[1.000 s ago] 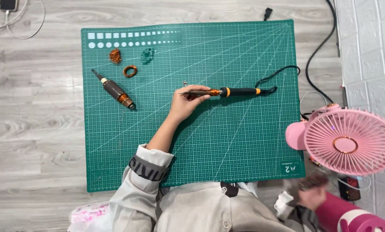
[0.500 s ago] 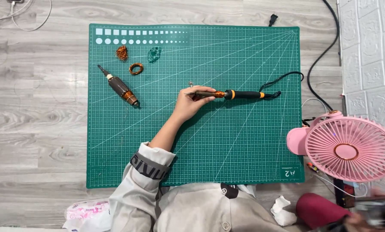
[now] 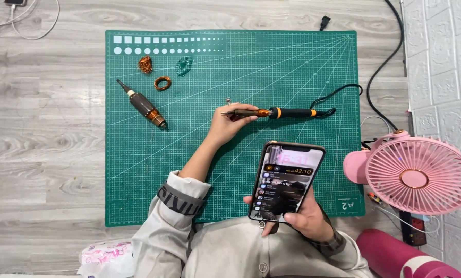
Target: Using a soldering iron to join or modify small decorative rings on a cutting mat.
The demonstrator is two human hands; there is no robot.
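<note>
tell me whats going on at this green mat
A person sits at a green cutting mat. Their left hand rests on the metal end of a soldering iron lying flat on the mat. Their right hand holds up a lit phone. A pink fan stands at the right.

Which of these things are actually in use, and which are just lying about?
In hand:
- left hand on black-and-orange soldering iron
- right hand holding lit smartphone

Lying about:
- brown rotor-like tool
- copper wire coils
- pink fan
- green cutting mat
</note>
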